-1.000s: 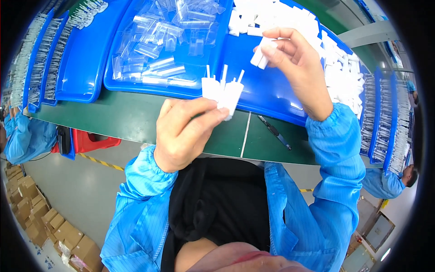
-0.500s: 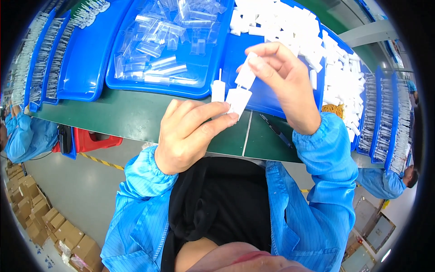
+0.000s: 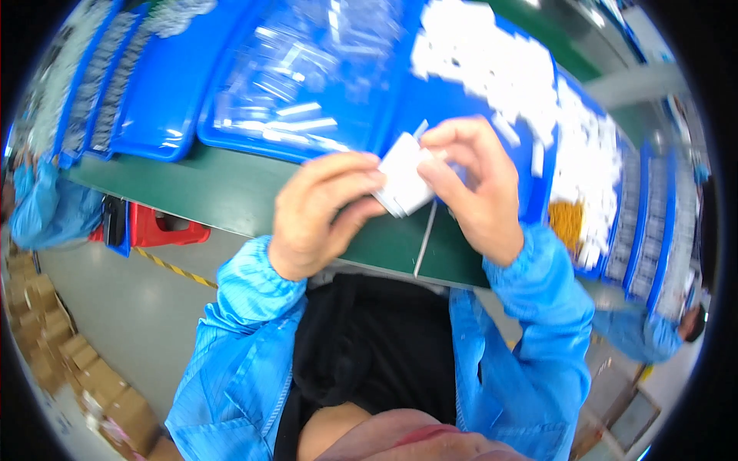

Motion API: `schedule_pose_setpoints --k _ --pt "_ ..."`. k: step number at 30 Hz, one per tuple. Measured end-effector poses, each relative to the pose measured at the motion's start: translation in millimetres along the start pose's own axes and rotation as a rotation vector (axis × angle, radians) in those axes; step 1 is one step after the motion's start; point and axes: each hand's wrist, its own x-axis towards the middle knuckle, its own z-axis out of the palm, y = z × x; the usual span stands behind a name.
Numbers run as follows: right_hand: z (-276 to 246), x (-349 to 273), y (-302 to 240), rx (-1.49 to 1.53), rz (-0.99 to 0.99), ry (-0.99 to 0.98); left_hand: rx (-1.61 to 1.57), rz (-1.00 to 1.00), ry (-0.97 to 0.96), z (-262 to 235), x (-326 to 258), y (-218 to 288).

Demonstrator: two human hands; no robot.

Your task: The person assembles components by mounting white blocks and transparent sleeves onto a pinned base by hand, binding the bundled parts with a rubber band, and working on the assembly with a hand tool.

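Observation:
My left hand (image 3: 319, 211) and my right hand (image 3: 469, 184) meet in front of my chest, above the near edge of the green table (image 3: 223, 192). Both grip a bunch of small white plastic parts (image 3: 403, 184) pressed together between the fingertips. A thin white pin sticks up from the bunch. My left fingers hold the bunch from the left and below, my right thumb and fingers pinch its upper right side. Both forearms wear blue sleeves.
Blue trays line the table: one with clear plastic pieces (image 3: 307, 77), one heaped with white parts (image 3: 492, 69), several narrow ones at far left (image 3: 84, 84) and right (image 3: 653, 223). A small heap of yellow parts (image 3: 567, 223) lies at right. Cardboard boxes (image 3: 54, 361) stand on the floor. Other people in blue work at left and right.
My right hand has come down from the tray of white parts with a piece and joined it to the bunch in my left hand. Both hands have drawn closer to me.

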Motion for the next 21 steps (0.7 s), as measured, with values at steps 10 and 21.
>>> schedule_pose_setpoints --k 10,21 --pt "-17 -13 -38 -0.325 -0.102 -0.207 -0.631 -0.206 -0.151 -17 -11 16" --pt "5 -26 -44 -0.479 -0.255 -0.163 -0.408 -0.176 -0.120 -24 -12 26"
